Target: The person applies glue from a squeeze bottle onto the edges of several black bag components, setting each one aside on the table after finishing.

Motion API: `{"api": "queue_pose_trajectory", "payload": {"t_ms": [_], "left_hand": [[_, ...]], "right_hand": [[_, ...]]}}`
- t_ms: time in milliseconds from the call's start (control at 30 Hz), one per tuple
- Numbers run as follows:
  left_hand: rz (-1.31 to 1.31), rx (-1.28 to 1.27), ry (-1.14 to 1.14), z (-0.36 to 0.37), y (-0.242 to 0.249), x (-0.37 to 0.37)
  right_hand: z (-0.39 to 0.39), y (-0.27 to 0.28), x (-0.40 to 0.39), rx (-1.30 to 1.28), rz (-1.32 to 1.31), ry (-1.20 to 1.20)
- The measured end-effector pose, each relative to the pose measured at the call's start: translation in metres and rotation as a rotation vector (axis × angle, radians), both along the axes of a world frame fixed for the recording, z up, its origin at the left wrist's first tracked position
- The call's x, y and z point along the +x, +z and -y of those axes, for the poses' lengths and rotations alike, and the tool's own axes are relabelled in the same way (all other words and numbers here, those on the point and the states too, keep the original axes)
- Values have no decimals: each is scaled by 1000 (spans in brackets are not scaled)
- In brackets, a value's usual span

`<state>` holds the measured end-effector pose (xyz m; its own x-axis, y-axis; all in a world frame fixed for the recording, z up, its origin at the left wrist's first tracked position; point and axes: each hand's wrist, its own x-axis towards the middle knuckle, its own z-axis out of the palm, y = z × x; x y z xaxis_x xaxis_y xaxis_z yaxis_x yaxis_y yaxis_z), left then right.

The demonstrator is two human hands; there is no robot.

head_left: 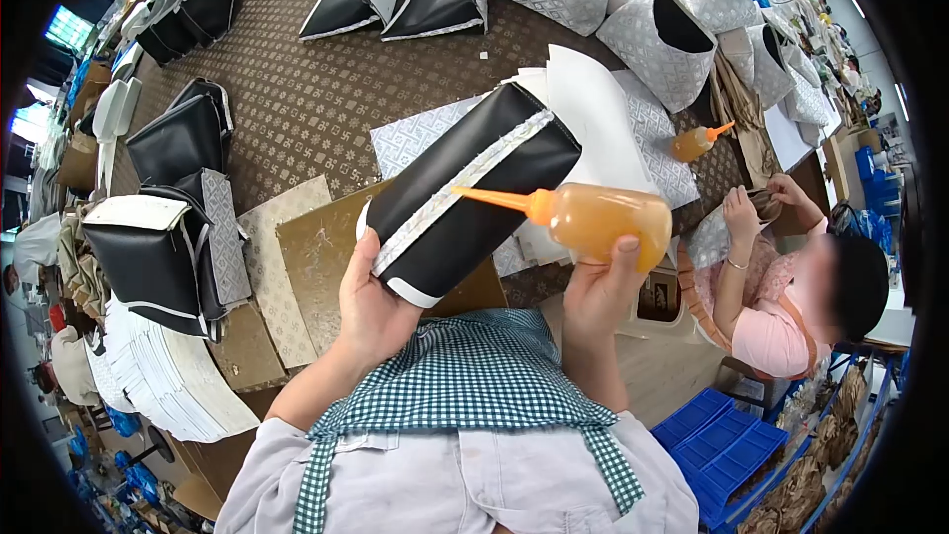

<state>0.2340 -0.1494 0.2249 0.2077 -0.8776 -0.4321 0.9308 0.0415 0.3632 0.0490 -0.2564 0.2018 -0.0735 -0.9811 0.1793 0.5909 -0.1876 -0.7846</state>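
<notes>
My left hand (374, 289) grips the lower end of a black bag piece (435, 173), held tilted above the table. A pale strip (465, 196) runs lengthwise along its upturned face, and white edging shows at the near corners. In my right hand (605, 289) is a squeeze bottle (611, 222) of amber liquid, probably glue, lying nearly level. Its orange nozzle (494, 198) points left, with the tip at the pale strip; whether it touches cannot be told. My fingers wrap under the bottle, thumb at its near side.
A patterned brown cloth covers the table (287, 79). Black bags (148, 247) stand at left, grey patterned pieces (657, 44) at upper right. Another glue bottle (695, 143) lies right. A co-worker (766, 307) sits at right, hands on a grey piece. Blue crates (717, 445) stand below.
</notes>
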Motion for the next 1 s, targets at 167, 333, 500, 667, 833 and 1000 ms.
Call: {"api": "queue_pose_trajectory", "payload": {"t_ms": [167,333,500,667,833,1000], "left_hand": [[-16,13,-19,0,1,-1],[14,-44,-7,1,3,-3],[24,-26,37,-1,-1,0],[28,-16,47,-4,-2,2],[26,9,62,-5,-3,2],[15,6,69,-3,-3,2]], "right_hand": [[10,-5,-9,16,34,-86],[-15,-3,6,22,-22,92],[-14,3,8,-16,-22,69],[28,-5,-18,0,58,-116],[45,-11,-17,7,78,-181],[28,-15,-6,53,137,-67]]}}
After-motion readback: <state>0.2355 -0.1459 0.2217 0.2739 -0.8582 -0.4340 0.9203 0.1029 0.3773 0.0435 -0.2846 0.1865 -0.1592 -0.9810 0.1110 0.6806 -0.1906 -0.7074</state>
